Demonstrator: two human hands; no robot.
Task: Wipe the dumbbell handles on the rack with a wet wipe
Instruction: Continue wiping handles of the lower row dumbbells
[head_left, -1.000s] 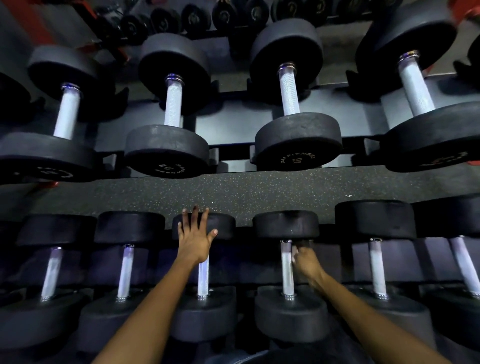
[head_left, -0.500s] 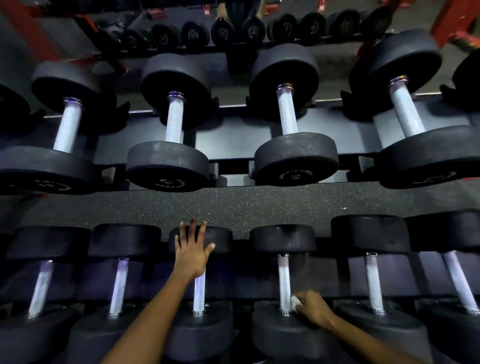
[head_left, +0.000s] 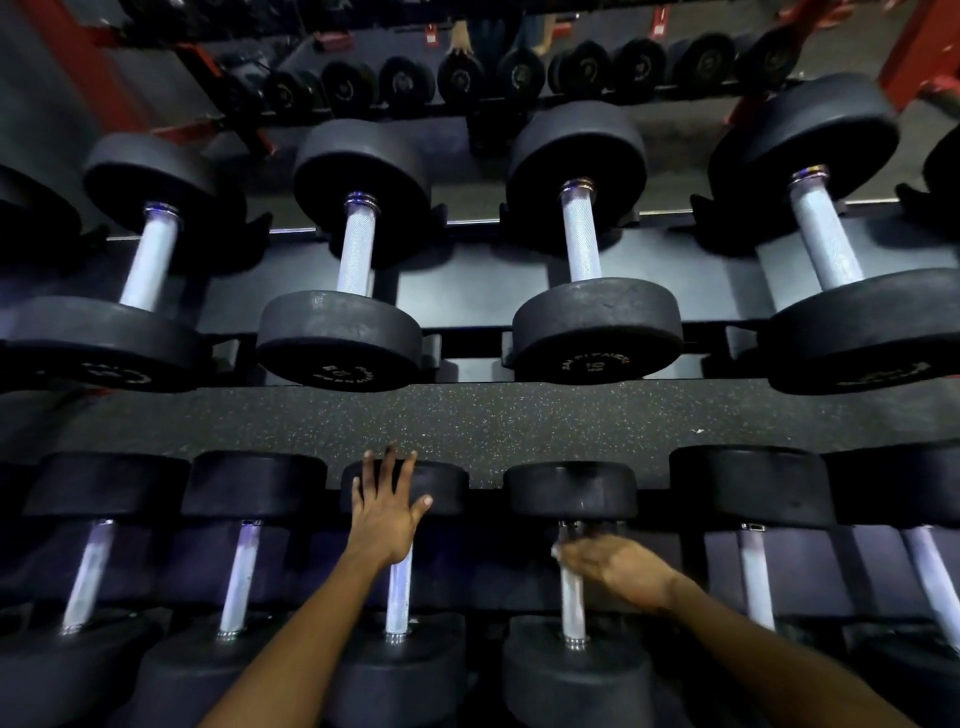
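We look down on a dark two-tier rack (head_left: 467, 358) over speckled black floor (head_left: 519, 421). Four full dumbbells sit on the far tier and six on the near one. Our left hand (head_left: 382, 519) rests flat, fingers spread, on a weight. Our right hand (head_left: 615, 569) grips a handle (head_left: 573, 608), white wipe (head_left: 557, 550) peeking out.
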